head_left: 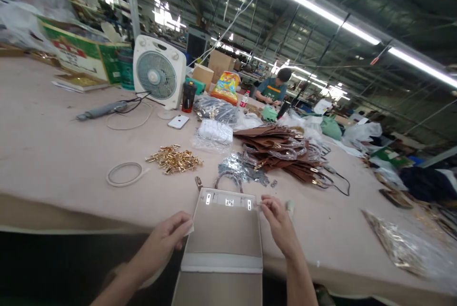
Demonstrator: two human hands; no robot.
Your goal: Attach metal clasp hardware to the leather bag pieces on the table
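Note:
A beige bag panel (224,232) lies over the table's front edge, its lower part hanging toward me. Shiny metal plates (229,202) show along its top end, and a curved handle (228,175) stands out behind it. At the panel's left side, my left hand (171,232) pinches a small white strip (190,228) between thumb and fingers. My right hand (276,215) is closed in a pinch by the panel's upper right corner; what its fingertips hold, if anything, is too small to make out. A small brown tab with a gold fitting (198,182) lies by the upper left corner.
Gold hardware (176,159), a white tape roll (124,174) and flat metal plates (241,169) lie beyond the panel. Stacked brown bag pieces (278,151) stand right of them. Farther back are a phone (178,121), a fan (159,73) and a seated person (273,89).

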